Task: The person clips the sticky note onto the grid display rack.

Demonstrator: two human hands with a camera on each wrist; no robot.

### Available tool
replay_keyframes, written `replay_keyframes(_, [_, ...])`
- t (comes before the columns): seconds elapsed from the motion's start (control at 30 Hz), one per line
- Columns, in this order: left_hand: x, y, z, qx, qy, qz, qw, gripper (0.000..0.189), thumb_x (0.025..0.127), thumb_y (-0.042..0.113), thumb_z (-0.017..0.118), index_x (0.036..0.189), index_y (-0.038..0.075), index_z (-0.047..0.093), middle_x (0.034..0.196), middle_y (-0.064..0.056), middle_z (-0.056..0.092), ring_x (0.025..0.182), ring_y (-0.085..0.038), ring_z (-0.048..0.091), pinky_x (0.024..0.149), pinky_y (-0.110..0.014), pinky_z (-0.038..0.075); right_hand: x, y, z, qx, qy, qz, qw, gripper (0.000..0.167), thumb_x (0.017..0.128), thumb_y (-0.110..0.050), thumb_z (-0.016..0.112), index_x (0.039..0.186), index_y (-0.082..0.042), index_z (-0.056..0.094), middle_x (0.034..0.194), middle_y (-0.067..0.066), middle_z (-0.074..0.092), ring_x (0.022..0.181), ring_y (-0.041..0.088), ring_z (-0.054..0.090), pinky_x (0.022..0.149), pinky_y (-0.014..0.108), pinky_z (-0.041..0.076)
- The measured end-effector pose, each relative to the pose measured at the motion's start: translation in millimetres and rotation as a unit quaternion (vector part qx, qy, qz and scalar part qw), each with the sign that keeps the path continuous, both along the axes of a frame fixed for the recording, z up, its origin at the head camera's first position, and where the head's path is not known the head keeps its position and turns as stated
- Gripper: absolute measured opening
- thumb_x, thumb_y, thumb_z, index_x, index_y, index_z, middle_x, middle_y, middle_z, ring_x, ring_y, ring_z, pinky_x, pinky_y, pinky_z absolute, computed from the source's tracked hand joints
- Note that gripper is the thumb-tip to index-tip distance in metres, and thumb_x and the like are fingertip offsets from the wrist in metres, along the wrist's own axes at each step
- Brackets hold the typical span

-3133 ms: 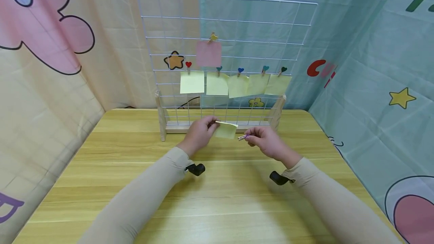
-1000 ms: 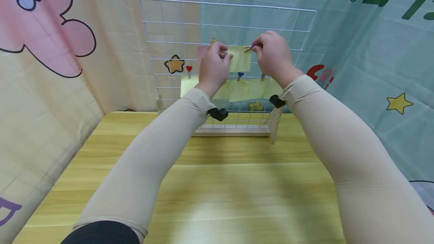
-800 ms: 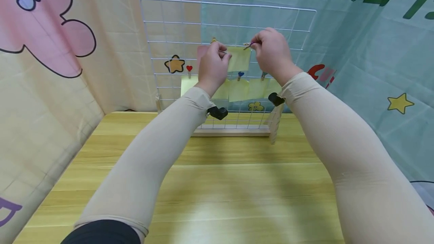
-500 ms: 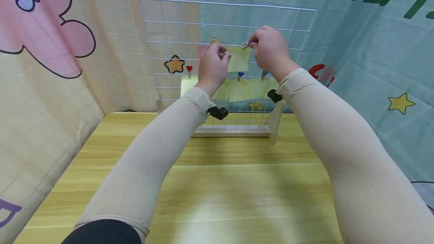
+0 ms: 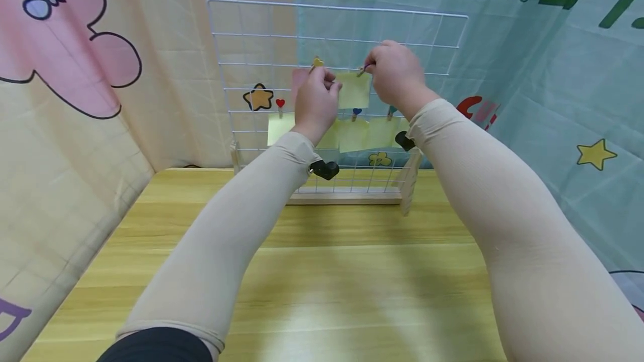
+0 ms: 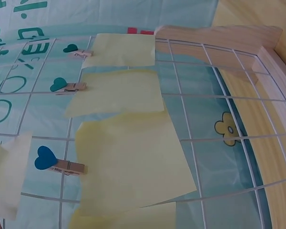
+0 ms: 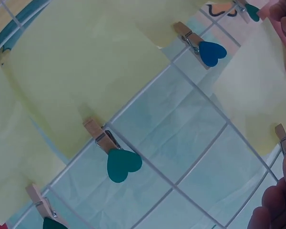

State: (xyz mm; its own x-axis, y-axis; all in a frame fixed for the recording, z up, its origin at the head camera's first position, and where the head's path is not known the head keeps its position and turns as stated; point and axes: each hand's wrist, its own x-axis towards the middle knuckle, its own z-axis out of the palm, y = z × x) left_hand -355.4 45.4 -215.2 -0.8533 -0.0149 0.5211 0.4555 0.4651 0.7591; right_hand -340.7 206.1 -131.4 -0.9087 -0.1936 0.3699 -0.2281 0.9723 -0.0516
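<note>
My left hand (image 5: 317, 100) pinches the left edge of a pale yellow sticky note (image 5: 354, 91), held up against the white wire grid (image 5: 337, 5). My right hand (image 5: 396, 74) pinches a small wooden clothespin (image 5: 361, 71) at the note's upper right corner. In the right wrist view, the clothespin's tip (image 7: 281, 132) overlaps the note's edge by a grid wire; whether it grips both cannot be told. Left of this note, a pink note (image 5: 298, 78) hangs under a yellow-topped clip (image 5: 317, 62), partly hidden by my left hand.
Below, several yellow notes (image 5: 354, 136) hang in a row from heart-topped clothespins, one with a blue heart (image 6: 46, 158). The grid stands in a wooden base (image 5: 352, 199) at the back of the wooden table (image 5: 352, 272). Printed curtains (image 5: 543, 99) surround it.
Both hands have risen from near the tabletop to the grid with the note and clothespin. Lately the right hand has shifted slightly left, bringing the clothespin onto the note's top corner.
</note>
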Motion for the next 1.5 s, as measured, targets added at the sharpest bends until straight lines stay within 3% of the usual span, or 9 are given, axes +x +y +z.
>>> replay_keyframes(0.23, [-2.0,6.0,-2.1,-0.005,0.014,-0.006,0.9999,0.021,0.109,0.026,0.059,0.123,0.011,0.063,0.116,-0.003,0.072,0.099,-0.015,0.067,0.082,-0.026,0.056,2.6,0,3.6,0.039,-0.01,-0.006,0.9992,0.033,0.113,-0.016,0.044,0.133,-0.005,0.068,0.134,0.016,0.061,0.122,0.033,0.059,0.107,0.049,0.053])
replay_keyframes(0.53, [-1.7,4.1,-1.8,0.001,0.032,0.016,0.9994,0.021,0.108,0.026,0.061,0.122,0.011,0.065,0.115,-0.003,0.073,0.098,-0.016,0.069,0.082,-0.028,0.057,2.6,-9,11.1,0.072,-0.026,-0.005,0.997,0.035,0.113,-0.015,0.043,0.138,-0.007,0.067,0.138,0.015,0.059,0.126,0.035,0.059,0.108,0.049,0.053])
replay_keyframes(0.83, [-1.4,4.1,-3.1,0.001,0.044,0.017,0.9989,0.019,0.108,0.024,0.062,0.121,0.01,0.065,0.115,-0.004,0.073,0.1,-0.017,0.069,0.083,-0.028,0.057,3.1,-9,6.2,0.058,-0.012,-0.006,0.9982,0.04,0.115,-0.019,0.039,0.147,-0.008,0.06,0.14,0.016,0.057,0.125,0.035,0.058,0.109,0.049,0.052])
replay_keyframes(1.17, [1.4,3.4,-7.3,-0.003,0.044,-0.003,0.999,0.023,0.109,0.023,0.059,0.127,0.01,0.064,0.12,-0.003,0.071,0.105,-0.016,0.068,0.088,-0.026,0.058,7.9,-4,-13.1,0.027,0.012,0.02,0.9994,0.048,0.114,-0.019,0.038,0.16,-0.01,0.044,0.134,0.02,0.057,0.109,0.035,0.054,0.097,0.048,0.055])
replay_keyframes(1.27, [2.6,2.9,-8.2,-0.005,0.05,-0.005,0.9987,0.023,0.109,0.023,0.059,0.128,0.01,0.064,0.121,-0.003,0.071,0.106,-0.016,0.068,0.089,-0.025,0.058,8.8,-2,-16.6,0.024,0.006,0.025,0.9994,0.051,0.113,-0.019,0.038,0.163,-0.014,0.039,0.134,0.02,0.058,0.106,0.035,0.053,0.091,0.049,0.054])
replay_keyframes(1.43, [5.8,2.0,-9.3,-0.007,0.052,-0.008,0.9986,0.024,0.109,0.021,0.059,0.129,0.01,0.064,0.124,-0.003,0.071,0.109,-0.016,0.068,0.091,-0.025,0.057,11.0,2,-18.9,0.007,-0.016,0.036,0.9992,0.058,0.112,-0.02,0.038,0.169,-0.02,0.024,0.149,0.02,0.055,0.11,0.036,0.054,0.088,0.048,0.054])
replay_keyframes(1.5, [7.3,1.3,-10.2,-0.011,0.053,-0.009,0.9985,0.024,0.109,0.021,0.059,0.13,0.01,0.064,0.124,-0.003,0.071,0.11,-0.015,0.068,0.092,-0.025,0.057,12.0,3,-20.7,0.002,-0.018,0.042,0.9989,0.061,0.112,-0.019,0.039,0.17,-0.021,0.018,0.144,0.02,0.057,0.105,0.035,0.055,0.084,0.047,0.053])
